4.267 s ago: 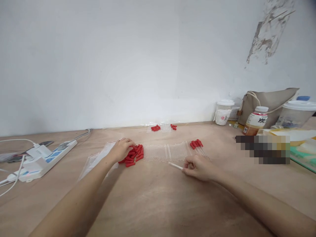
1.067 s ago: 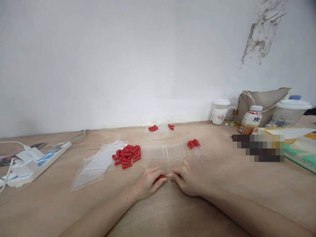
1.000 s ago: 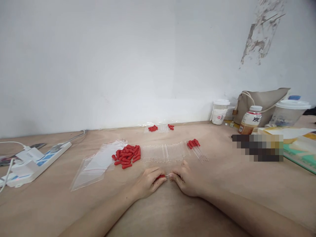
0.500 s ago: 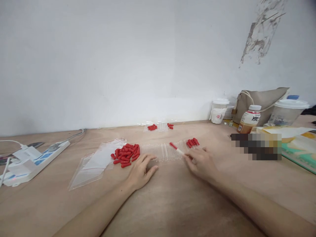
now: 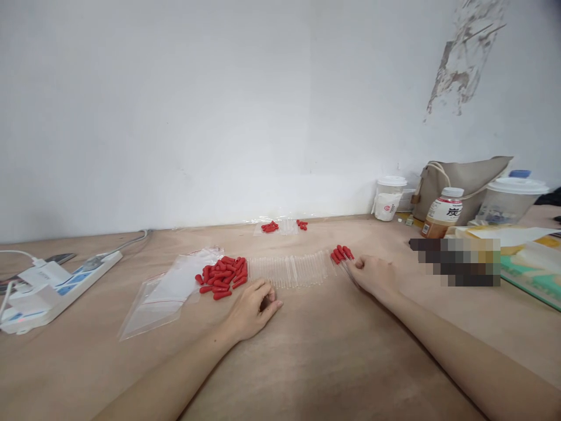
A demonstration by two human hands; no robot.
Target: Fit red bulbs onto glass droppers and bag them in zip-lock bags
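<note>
Red-bulbed droppers [image 5: 341, 254] lie on the tabletop [image 5: 307, 362] at ten o'clock from my right hand [image 5: 373, 273], nearly closed at their clear stems [image 5: 349, 271]; from out here I can't tell whether it grips one. Left hand [image 5: 252, 310] half open, holding nothing; loose red bulbs [image 5: 223, 275] at its eleven o'clock, row of clear tubes [image 5: 291, 270] at one.

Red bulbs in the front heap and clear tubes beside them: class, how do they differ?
Colour: the red bulbs are opaque; the clear tubes are see-through.
Shape: the red bulbs are stubby; the clear tubes are slender.
Arrangement: the red bulbs lie jumbled at many angles; the clear tubes lie side by side.
Both lie on the table.
</note>
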